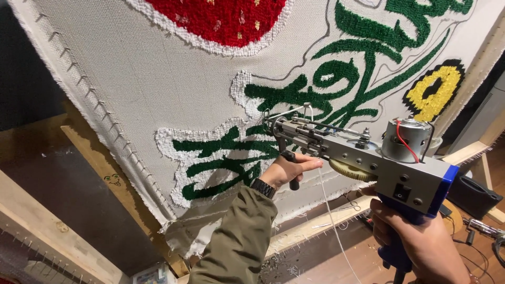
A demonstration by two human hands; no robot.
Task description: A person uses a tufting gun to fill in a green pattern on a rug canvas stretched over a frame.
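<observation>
The tufting gun [363,158] was held up to the cloth [158,89], its needle end touching the weave just where the white pile met the green pile [221,152]. The right hand [421,242] was wrapped tight round the blue handle [394,255] low at the back; the left hand [286,169] was closed on the black front handle [291,169] under the nose. White yarn [329,215] hung slack from the gun down past the left sleeve [236,242].

That loose yarn seemed the likeliest trouble: it ran near the exposed yellow gear [350,171] and could have caught there or on the sleeve, starving the needle. The needle sat right at the green edge, so a small drift would likely have put white into green. Too light a press could have skipped or torn the cloth, which was stretched on nails along the wooden frame [105,168]. The motor [407,139] and its red wire [407,143] stood bare on top.
</observation>
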